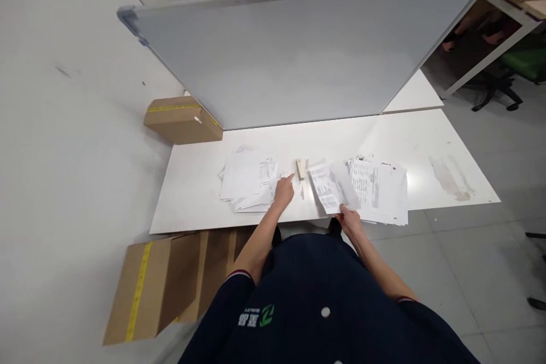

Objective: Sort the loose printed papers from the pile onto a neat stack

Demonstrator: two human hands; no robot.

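Could drop paper [327,189] over bench's [196,182] near edge by slackening right hand's [350,220] pinch; pointing with left hand [284,191], possibly empty.

One head-worn view looks steeply down and forward.

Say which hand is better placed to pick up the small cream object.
Probably the left hand: its extended finger is close to the small cream object, and it holds nothing visible. The right hand is farther off, holding a printed sheet.
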